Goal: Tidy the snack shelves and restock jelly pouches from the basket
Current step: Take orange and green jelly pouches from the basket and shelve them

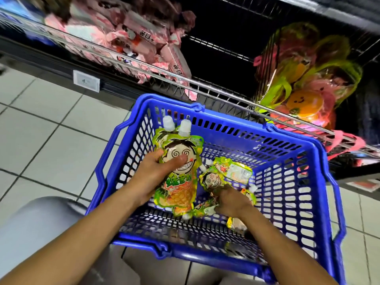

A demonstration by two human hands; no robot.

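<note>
Hidden, cropped and smeared

My right hand (230,200) covers the green jelly pouches (207,209) under it, so its fingers can't be read; the blue plastic basket (314,155) runs off the bottom edge; pink wrapped snacks (131,36) blur.

My basket (226,128) on the floor before the shelf (205,87).
Pouches held in my left hand (152,177) sit left of those under my right hand (230,202), inside it.

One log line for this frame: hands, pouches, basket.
left hand: grips jelly pouches | right hand: on loose pouches, grip unclear | blue basket: on floor below shelf
</note>
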